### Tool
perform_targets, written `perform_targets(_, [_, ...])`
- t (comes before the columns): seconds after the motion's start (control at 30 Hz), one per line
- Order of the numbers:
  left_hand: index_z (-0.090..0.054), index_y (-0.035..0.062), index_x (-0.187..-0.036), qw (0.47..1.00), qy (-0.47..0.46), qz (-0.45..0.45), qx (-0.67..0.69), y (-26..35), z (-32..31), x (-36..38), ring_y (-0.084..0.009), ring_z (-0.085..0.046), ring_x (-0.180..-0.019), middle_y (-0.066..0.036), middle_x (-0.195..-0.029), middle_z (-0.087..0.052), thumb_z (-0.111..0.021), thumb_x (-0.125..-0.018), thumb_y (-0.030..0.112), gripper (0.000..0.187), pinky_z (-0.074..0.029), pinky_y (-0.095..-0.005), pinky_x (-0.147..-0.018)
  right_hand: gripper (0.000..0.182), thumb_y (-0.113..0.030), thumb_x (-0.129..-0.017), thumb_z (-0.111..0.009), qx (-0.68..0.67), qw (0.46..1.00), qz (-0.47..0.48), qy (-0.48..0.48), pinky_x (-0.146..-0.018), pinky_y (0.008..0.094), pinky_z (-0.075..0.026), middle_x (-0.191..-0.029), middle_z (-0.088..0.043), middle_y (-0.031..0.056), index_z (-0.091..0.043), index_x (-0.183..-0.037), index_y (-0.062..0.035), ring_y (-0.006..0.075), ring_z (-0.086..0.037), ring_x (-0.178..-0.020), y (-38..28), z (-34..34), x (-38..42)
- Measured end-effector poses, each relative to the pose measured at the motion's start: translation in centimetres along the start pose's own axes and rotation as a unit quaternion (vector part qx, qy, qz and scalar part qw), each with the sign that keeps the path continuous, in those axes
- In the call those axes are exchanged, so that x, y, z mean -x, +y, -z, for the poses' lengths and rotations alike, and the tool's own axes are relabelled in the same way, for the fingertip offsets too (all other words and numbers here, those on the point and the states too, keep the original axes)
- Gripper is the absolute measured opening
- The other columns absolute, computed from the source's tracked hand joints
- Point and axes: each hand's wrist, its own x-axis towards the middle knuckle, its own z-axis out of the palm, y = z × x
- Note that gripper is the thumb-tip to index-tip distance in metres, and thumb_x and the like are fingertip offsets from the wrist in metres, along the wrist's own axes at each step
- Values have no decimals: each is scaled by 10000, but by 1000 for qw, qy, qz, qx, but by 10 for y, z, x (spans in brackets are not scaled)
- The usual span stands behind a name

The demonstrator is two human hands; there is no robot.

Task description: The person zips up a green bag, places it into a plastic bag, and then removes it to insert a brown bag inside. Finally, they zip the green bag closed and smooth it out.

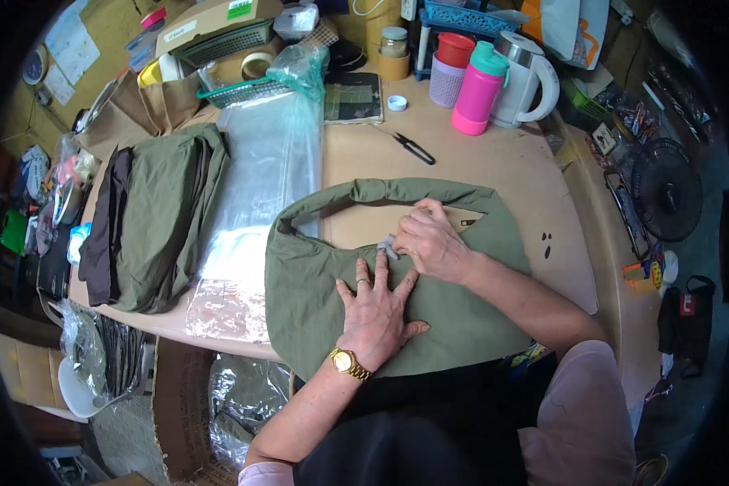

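Observation:
An olive green cloth bag [316, 292] with a wide shoulder strap lies flat on the table in front of me. My left hand [377, 312], wearing a gold watch and a ring, presses flat on the bag's body with fingers spread. My right hand [429, 243] rests on the bag's upper edge, its fingers pinched on a small grey piece [387, 247] at the opening.
A stack of folded olive and brown bags [150, 223] lies to the left, beside clear plastic sleeves [259, 178]. Black snips [414, 147] lie behind the bag. A pink bottle [478, 89], a white kettle [526, 77] and baskets crowd the table's far edge.

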Motion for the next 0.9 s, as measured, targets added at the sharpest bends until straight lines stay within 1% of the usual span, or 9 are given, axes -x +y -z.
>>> perform_targets(0.13, [-365,264,-1513,1000,5,1,9,8,-1,-2,-507,-280,-1401,-239,-1561,-237,-697,-773,620,885,-322,-720,-1042,82,-37,-723,-645,29,999,-8,-29,-978,480,-366,-830,-551,57,-653,-784,-92,243,-571,-922,3,17,8])
perform_targets(0.3, [-373,264,-1511,1000,-11,6,-10,5,-1,0,-513,-279,-1400,-244,-1562,-237,-694,-771,624,883,-323,-722,-1039,102,-22,-715,-643,22,1000,8,7,-968,476,-365,-821,-544,50,-656,-784,-94,238,-570,-925,-10,-6,-10])
perform_targets(0.37, [-370,263,-1514,1000,13,-3,6,4,-4,0,-515,-282,-1399,-248,-1567,-228,-694,-771,624,888,-324,-722,-1040,95,-24,-704,-647,13,1000,-6,-5,-959,475,-370,-820,-545,54,-646,-771,-92,242,-571,-939,-5,3,-1])
perform_targets(0.5, [-363,266,-1519,1000,13,-4,2,4,-1,0,-517,-285,-1397,-252,-1571,-218,-690,-776,625,888,-327,-717,-1041,88,-31,-695,-652,45,998,-26,-38,-951,469,-373,-833,-545,53,-622,-747,-96,244,-566,-946,5,21,13])
perform_targets(0.57, [-359,266,-1521,1000,2,1,-10,5,-1,-1,-516,-277,-1402,-254,-1572,-215,-684,-779,630,888,-328,-713,-1044,99,-34,-682,-663,45,999,0,-17,-946,456,-377,-828,-547,50,-611,-735,-100,240,-568,-928,-5,13,1])
perform_targets(0.7, [-353,268,-1525,1000,-8,17,-15,5,-4,0,-515,-272,-1405,-252,-1574,-212,-683,-781,629,890,-327,-713,-1044,108,-37,-675,-671,25,1000,5,16,-919,439,-385,-829,-552,48,-617,-743,-101,241,-570,-918,-12,-8,-13])
perform_targets(0.8, [-367,259,-1517,1000,23,4,-2,3,-6,2,-513,-263,-1411,-248,-1582,-196,-681,-779,637,886,-325,-710,-1049,114,-33,-706,-655,15,999,-42,-30,-851,418,-401,-857,-563,66,-629,-773,-121,264,-568,-902,4,11,2])
perform_targets(0.83, [-384,251,-1505,1000,26,6,-1,4,-4,2,-505,-285,-1399,-236,-1570,-226,-691,-785,615,863,-339,-706,-1040,114,-33,-706,-655,16,999,-41,-31,-851,418,-401,-857,-563,66,-629,-773,-121,264,-568,-902,7,14,7])
perform_targets(0.9, [-401,243,-1493,999,31,7,1,4,4,-1,-497,-308,-1387,-224,-1557,-256,-701,-791,594,840,-352,-703,-1031,110,-4,-760,-636,-44,980,-189,47,-812,416,-438,-869,-567,97,-641,-835,-84,298,-577,-885,13,14,14])
